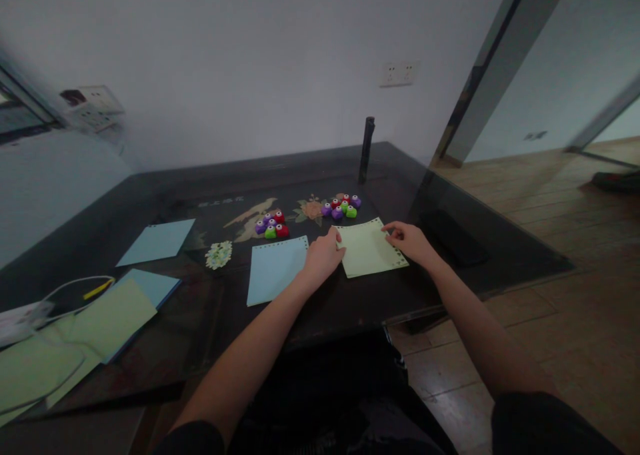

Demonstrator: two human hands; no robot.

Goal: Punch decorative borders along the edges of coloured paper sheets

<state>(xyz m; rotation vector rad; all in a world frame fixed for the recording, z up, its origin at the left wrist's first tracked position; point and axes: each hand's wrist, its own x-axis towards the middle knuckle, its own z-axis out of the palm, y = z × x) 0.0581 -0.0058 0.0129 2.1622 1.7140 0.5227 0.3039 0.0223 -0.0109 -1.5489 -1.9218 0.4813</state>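
A pale yellow-green paper sheet (367,248), possibly a small stack, lies on the dark table with small dark marks or holes along its top and right edges. My left hand (324,258) is closed at its left edge, fingers curled and thumb on the paper. At the upper right edge, my right hand (407,242) pinches the paper between thumb and fingers. Just left of it is light blue paper (275,268) with a similar row along its top, partly covered by my left hand. Small purple, red and green pieces with white tops, perhaps craft punches, form a right cluster (343,207) and a left cluster (271,225).
A black upright post (367,150) stands at the table's back. Cut paper bits (219,255) lie left of the blue paper. Farther left are a blue sheet (157,242), green sheets (117,318), a yellow pen-like object (99,288) and a white cable. A dark flat object (453,238) lies right.
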